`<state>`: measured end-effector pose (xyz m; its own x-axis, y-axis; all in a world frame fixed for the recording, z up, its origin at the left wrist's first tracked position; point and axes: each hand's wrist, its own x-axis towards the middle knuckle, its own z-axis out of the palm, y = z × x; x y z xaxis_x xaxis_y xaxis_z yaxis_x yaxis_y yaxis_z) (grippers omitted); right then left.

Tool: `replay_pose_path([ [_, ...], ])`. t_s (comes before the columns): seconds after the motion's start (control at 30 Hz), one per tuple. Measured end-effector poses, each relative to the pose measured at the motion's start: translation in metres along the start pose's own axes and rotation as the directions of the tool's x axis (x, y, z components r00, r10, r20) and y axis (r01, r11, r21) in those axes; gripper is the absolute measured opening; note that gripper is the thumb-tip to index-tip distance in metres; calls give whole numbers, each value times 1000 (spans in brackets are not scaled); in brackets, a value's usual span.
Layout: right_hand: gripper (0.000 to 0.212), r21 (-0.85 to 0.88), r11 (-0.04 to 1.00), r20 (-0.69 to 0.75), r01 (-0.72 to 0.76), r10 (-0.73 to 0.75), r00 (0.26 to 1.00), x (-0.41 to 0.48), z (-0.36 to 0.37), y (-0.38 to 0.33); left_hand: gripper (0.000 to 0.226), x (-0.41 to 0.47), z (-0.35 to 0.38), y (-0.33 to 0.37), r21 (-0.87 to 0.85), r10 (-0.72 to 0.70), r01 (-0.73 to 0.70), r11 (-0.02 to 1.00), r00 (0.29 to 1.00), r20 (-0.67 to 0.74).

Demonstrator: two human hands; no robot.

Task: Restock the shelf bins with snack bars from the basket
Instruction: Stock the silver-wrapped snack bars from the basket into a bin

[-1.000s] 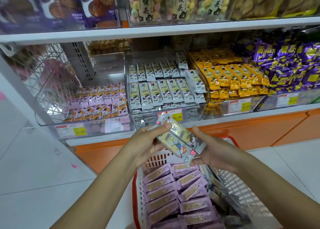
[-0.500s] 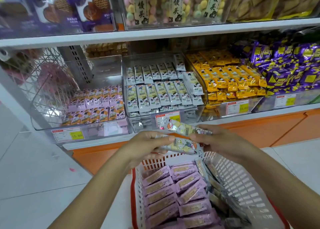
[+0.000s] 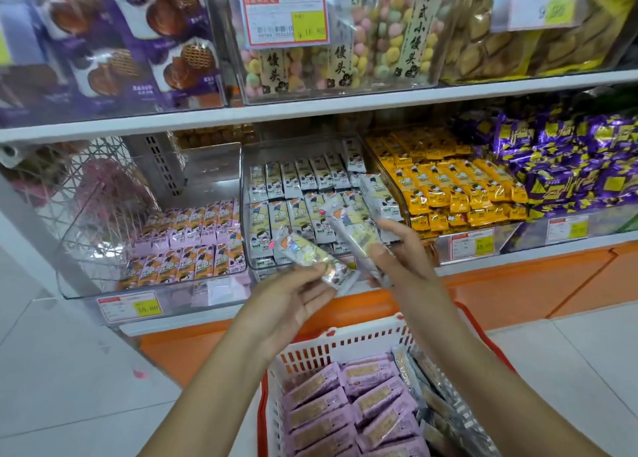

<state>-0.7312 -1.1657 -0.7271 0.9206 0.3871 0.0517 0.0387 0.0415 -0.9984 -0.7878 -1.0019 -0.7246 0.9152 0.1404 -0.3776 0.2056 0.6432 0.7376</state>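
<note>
— What's in the grips?

— My left grip (image 3: pixel 286 304) pinches a white bar (image 3: pixel 307 258) near its lower end. My right grip (image 3: pixel 402 259) curls round a second bar (image 3: pixel 348 227) that tilts up and left. I hold both just in front of the middle bin (image 3: pixel 249 215).

— And the stock?

— That bin holds rows of like bars (image 3: pixel 303 180). The basket (image 3: pixel 345 348) sits under my arms, with pink bars (image 3: pixel 345 405) on its left and darker packs (image 3: pixel 445 408) on its right.
</note>
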Motion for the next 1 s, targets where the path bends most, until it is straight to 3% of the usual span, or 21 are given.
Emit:
replay_pose_path([
  [0.1,26,-188,972,66,144,-133,989,9,17,-1,30,2,6,1,122,113,-107,987,993,-37],
  [0.17,30,-224,958,105,176,-156,982,15,23,-1,25,2,6,6,206,174,-161,965,984,-44],
  [0.3,59,-319,920,175,228,-180,968,22,24,-5,42,5,3,14,249,215,-202,947,976,-26],
  [0.37,72,-499,808,171,314,-264,949,25,26,-4,41,6,3,16,269,239,-221,937,971,-33],
  [0.43,76,-671,623,171,401,-396,902,31,29,-1,37,8,5,16,243,254,-239,940,967,-31],
  [0.5,75,-750,498,183,434,-475,861,37,33,0,37,8,8,19,201,264,-253,946,964,-30],
  [0.67,63,-746,511,142,428,-505,851,71,41,-19,20,4,3,39,201,351,-328,923,932,-92],
  [0.73,58,-808,473,100,352,-479,872,97,43,-30,15,4,-8,46,409,505,-398,821,841,-195],
  [0.83,49,-934,310,42,177,-398,917,144,50,-41,17,10,-24,53,707,694,-369,604,680,-238],
  [0.9,47,-983,161,24,84,-341,940,172,60,-40,25,15,-29,51,821,740,-302,485,641,-202],
  [1.0,44,-999,34,4,17,-339,941,206,71,-28,32,20,-32,46,908,777,-247,338,618,-120],
])
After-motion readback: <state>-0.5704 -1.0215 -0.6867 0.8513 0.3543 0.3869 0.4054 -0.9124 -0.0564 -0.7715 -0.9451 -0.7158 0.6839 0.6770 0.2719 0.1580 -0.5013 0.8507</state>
